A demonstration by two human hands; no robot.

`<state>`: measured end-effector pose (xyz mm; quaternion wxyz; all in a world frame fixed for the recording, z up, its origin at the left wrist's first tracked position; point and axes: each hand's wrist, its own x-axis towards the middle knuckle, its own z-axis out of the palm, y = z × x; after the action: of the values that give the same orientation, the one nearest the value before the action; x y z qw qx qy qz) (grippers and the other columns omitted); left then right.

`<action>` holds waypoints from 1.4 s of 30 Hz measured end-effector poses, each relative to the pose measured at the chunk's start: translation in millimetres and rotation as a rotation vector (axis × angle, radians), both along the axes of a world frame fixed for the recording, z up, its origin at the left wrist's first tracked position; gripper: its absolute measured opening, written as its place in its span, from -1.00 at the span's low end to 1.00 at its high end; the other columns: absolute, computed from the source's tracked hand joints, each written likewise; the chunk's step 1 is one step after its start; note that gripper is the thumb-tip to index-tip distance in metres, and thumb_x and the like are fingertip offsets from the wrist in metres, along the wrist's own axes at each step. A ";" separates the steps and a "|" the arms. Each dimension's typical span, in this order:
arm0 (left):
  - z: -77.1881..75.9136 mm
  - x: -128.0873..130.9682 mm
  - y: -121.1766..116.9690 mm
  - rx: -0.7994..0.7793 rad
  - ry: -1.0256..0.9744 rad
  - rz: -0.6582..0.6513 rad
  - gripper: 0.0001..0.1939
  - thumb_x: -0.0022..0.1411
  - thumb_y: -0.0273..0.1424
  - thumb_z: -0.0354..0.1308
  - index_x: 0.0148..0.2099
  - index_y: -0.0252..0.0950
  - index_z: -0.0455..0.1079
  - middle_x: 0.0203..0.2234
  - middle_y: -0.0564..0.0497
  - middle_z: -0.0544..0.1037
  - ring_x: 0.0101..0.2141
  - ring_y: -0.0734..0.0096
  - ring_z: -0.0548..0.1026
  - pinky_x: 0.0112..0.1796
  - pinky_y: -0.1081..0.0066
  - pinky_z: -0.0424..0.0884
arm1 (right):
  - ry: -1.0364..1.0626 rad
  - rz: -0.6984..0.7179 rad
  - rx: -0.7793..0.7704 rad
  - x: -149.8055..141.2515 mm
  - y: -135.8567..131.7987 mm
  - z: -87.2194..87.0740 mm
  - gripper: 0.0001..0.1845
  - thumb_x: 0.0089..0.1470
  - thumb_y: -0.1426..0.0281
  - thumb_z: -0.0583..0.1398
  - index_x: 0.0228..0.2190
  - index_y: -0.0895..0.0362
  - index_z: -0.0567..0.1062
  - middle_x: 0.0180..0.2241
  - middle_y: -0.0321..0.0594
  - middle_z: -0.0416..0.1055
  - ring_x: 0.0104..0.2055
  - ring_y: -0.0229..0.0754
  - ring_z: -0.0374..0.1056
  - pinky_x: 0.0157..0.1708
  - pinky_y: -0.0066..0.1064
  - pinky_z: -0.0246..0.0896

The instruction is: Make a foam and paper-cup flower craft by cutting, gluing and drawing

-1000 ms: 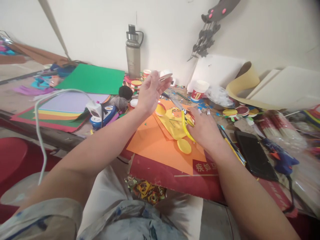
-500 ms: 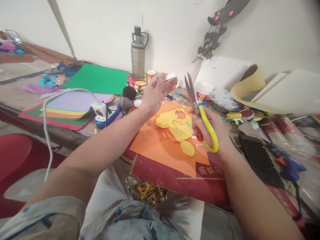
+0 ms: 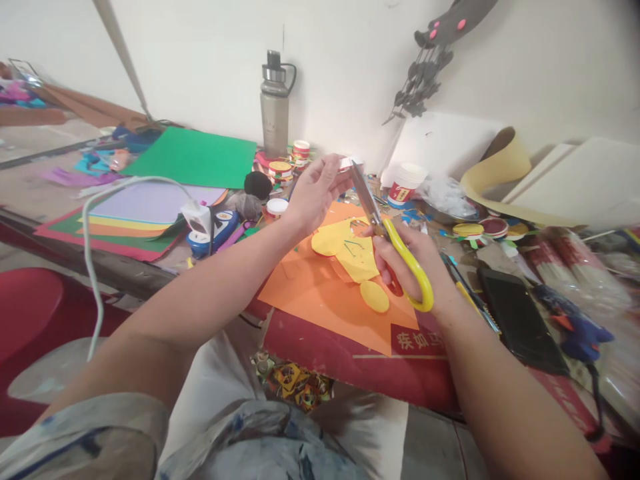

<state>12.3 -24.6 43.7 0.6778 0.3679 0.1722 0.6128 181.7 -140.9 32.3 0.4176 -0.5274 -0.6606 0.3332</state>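
Note:
In my left hand [image 3: 320,190], raised over the table, the fingers pinch a small white round piece [image 3: 351,163], partly hidden by them. My right hand [image 3: 410,257] grips scissors [image 3: 367,195] with yellow and red handles. Their blades point up and away, nearly together, with the tips at the white piece. Below both hands lie orange paper sheets [image 3: 320,303] and a yellow sheet [image 3: 359,260] with a round hole and small green marks or scraps on it. Yellow paper discs [image 3: 375,297] lie close by.
At the back stand a grey bottle [image 3: 275,110] and stacked paper cups [image 3: 406,183]. Coloured sheets [image 3: 135,207] and a power strip [image 3: 213,233] lie left. On the right are a phone [image 3: 520,320], a blue glue gun [image 3: 575,327] and pens [image 3: 473,293].
My right hand has lifted the scissors off the papers and brought the blades up to the white piece. My left hand has stayed raised with the piece, lowering slightly.

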 end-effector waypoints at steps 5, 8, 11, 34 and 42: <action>1.7 0.7 -1.8 -0.025 -0.020 -0.001 -0.82 0.62 -0.44 0.04 0.11 -0.33 0.44 0.07 -0.08 0.66 0.43 0.06 0.44 0.42 0.07 0.37 | -0.001 -0.001 0.010 0.2 0.3 -1.1 -0.57 0.24 0.01 0.30 -0.11 0.10 0.58 -0.63 -0.44 0.32 -0.70 -0.32 0.22 -0.70 -0.48 0.12; 1.9 0.6 -2.4 -0.012 -0.003 0.002 -0.85 0.61 -0.45 0.05 0.04 -0.33 0.45 0.06 -0.11 0.67 0.43 0.08 0.43 0.46 0.09 0.31 | 0.000 -0.002 -0.001 -0.2 -0.5 -1.7 -0.57 0.26 0.00 0.29 -0.10 0.09 0.58 -0.63 -0.43 0.32 -0.70 -0.32 0.22 -0.69 -0.49 0.12; 1.7 0.8 -2.3 -0.039 -0.023 -0.008 -0.84 0.59 -0.44 0.07 0.08 -0.30 0.46 0.08 -0.12 0.67 0.45 0.08 0.41 0.47 0.05 0.29 | -0.002 -0.005 0.020 -1.0 -1.8 -2.5 -0.58 0.30 0.01 0.25 -0.09 0.09 0.58 -0.62 -0.42 0.32 -0.69 -0.32 0.23 -0.68 -0.48 0.12; -6.2 -2.8 7.1 0.012 -0.020 -0.026 -0.84 0.55 -0.48 0.13 0.11 -0.25 0.44 -0.04 -0.01 0.64 0.42 0.08 0.45 0.41 0.12 0.35 | 0.025 -0.037 -0.018 -3.2 0.5 -4.6 -0.60 0.26 0.04 0.28 -0.09 0.09 0.57 -0.64 -0.46 0.31 -0.73 -0.32 0.19 -0.74 -0.50 0.10; -5.2 -2.1 3.3 0.048 0.039 -0.011 -0.77 0.59 -0.45 0.11 -0.24 -0.29 0.35 -0.23 0.00 0.66 0.29 0.25 0.60 0.38 0.21 0.43 | 0.064 0.001 -0.064 -3.7 -0.5 -3.2 -0.53 0.26 -0.04 0.30 -0.07 0.08 0.55 -0.64 -0.47 0.30 -0.75 -0.32 0.14 -0.78 -0.48 0.04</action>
<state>10.2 -21.3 38.5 0.6686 0.3968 0.1685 0.6059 178.0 -141.4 29.1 0.4210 -0.5294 -0.6362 0.3711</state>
